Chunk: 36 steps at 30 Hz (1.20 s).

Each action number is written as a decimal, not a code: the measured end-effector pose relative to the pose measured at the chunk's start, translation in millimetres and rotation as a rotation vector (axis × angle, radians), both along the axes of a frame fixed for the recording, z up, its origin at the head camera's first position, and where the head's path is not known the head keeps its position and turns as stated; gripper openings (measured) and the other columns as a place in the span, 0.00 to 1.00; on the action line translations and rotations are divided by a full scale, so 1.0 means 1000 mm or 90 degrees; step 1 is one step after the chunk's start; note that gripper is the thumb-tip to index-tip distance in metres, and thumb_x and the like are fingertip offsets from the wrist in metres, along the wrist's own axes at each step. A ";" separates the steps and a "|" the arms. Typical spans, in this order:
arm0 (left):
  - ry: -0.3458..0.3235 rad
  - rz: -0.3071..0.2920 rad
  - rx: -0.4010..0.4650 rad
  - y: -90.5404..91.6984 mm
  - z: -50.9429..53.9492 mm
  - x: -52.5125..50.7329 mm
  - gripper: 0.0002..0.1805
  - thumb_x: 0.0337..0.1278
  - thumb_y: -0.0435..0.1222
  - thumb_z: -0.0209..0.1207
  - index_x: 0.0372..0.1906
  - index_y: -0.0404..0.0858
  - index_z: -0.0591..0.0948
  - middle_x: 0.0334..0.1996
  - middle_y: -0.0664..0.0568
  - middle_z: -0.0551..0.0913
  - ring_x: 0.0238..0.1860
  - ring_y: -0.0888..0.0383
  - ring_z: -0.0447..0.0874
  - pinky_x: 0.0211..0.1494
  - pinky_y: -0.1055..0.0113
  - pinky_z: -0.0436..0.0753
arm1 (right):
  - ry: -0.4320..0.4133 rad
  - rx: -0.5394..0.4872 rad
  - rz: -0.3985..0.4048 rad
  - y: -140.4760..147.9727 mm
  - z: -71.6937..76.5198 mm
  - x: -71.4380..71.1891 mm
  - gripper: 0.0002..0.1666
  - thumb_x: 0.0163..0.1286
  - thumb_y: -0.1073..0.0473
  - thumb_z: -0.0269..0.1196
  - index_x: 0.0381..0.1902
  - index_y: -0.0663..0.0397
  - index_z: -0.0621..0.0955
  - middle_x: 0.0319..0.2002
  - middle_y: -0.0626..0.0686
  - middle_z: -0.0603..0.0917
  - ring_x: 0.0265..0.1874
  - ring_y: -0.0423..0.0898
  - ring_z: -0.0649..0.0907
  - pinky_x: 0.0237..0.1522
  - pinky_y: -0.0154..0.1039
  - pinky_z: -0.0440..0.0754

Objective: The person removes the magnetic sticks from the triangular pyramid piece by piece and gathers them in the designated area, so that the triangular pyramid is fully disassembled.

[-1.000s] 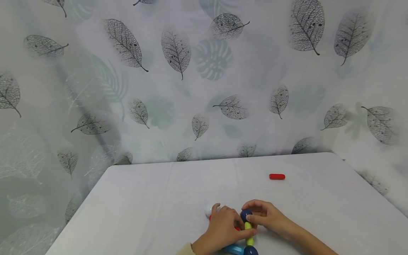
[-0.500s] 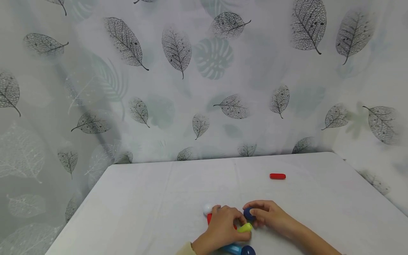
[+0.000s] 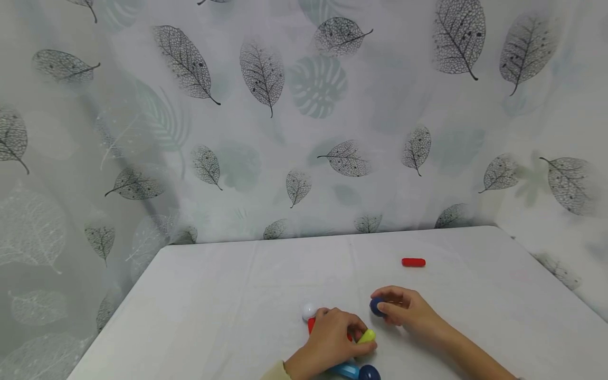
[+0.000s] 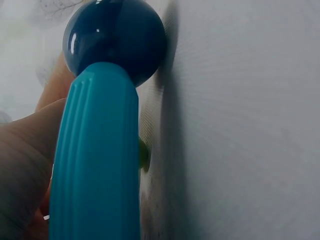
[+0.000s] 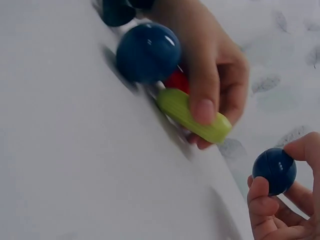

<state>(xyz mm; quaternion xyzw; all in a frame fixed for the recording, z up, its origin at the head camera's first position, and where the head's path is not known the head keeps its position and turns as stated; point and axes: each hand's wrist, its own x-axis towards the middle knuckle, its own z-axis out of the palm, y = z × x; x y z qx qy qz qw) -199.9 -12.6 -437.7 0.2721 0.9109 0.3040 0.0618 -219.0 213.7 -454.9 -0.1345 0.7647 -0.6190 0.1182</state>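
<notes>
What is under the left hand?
A red piece and a light-blue stick peek out beside the left hand, which pinches a yellow stick. What lies beneath its palm is covered.

Counter: one, smooth white top, faint crease lines. On it: lone red stick, lying crosswise toward the far right; white ball, well nearer; second red stick, partly hidden, beside that ball; light-blue stick, touching a dark-blue ball.
</notes>
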 end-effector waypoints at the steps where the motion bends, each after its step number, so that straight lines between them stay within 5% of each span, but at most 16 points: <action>1: 0.001 0.000 0.001 0.000 0.000 0.000 0.14 0.48 0.54 0.70 0.32 0.49 0.88 0.18 0.71 0.74 0.28 0.74 0.66 0.44 0.61 0.64 | 0.008 0.003 -0.013 0.002 0.001 -0.001 0.22 0.71 0.58 0.60 0.57 0.67 0.75 0.43 0.57 0.80 0.30 0.44 0.81 0.31 0.33 0.79; 19: 0.000 -0.010 -0.014 0.000 0.001 0.000 0.12 0.51 0.54 0.69 0.34 0.52 0.87 0.19 0.72 0.76 0.29 0.74 0.67 0.44 0.60 0.67 | 0.123 0.141 -0.226 0.054 0.005 -0.017 0.26 0.63 0.54 0.70 0.55 0.61 0.79 0.45 0.51 0.81 0.35 0.38 0.80 0.35 0.32 0.81; 27: 0.011 -0.011 -0.007 -0.001 -0.001 0.000 0.12 0.50 0.54 0.69 0.34 0.52 0.87 0.19 0.73 0.76 0.30 0.75 0.67 0.45 0.60 0.67 | 0.136 0.178 -0.218 0.067 0.002 -0.021 0.28 0.63 0.55 0.70 0.56 0.63 0.77 0.47 0.58 0.80 0.33 0.40 0.79 0.30 0.34 0.79; 36: 0.009 -0.012 -0.001 -0.002 -0.001 0.000 0.12 0.50 0.54 0.69 0.34 0.52 0.87 0.19 0.73 0.76 0.30 0.75 0.67 0.47 0.58 0.67 | 0.107 0.236 -0.276 0.091 0.002 -0.022 0.33 0.66 0.48 0.66 0.62 0.62 0.73 0.58 0.66 0.73 0.38 0.38 0.75 0.30 0.34 0.79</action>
